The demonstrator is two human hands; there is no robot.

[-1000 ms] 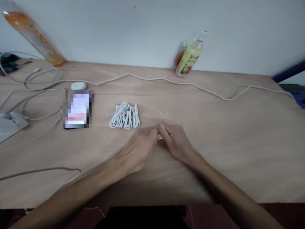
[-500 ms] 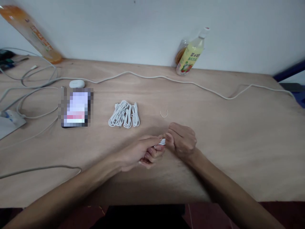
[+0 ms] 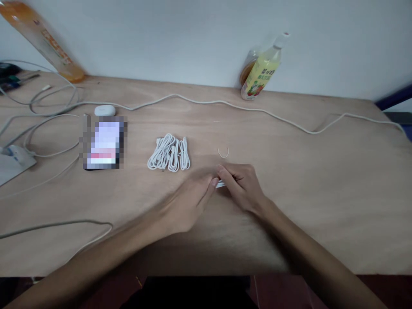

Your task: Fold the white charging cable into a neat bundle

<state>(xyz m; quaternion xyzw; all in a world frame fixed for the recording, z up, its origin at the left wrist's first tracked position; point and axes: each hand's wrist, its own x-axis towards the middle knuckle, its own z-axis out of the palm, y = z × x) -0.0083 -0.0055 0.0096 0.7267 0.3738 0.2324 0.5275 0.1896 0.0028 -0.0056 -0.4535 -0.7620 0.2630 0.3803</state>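
Note:
My left hand and my right hand meet near the middle of the wooden table. Between them both grip a bundled white cable, of which only a short piece shows; the fingers cover the rest. Just beyond the hands lies a thin, curved white tie. Several coiled white cables lie side by side to the left of it.
A phone and a white earbud case are at the left, near tangled cords and a white power strip. A long white cable crosses behind. An orange bottle and a yellow bottle stand by the wall.
Both hands have turned and moved slightly up around the cable. My left fingers are now tucked under, and my right thumb reaches across toward the left hand. The view has shifted a little.

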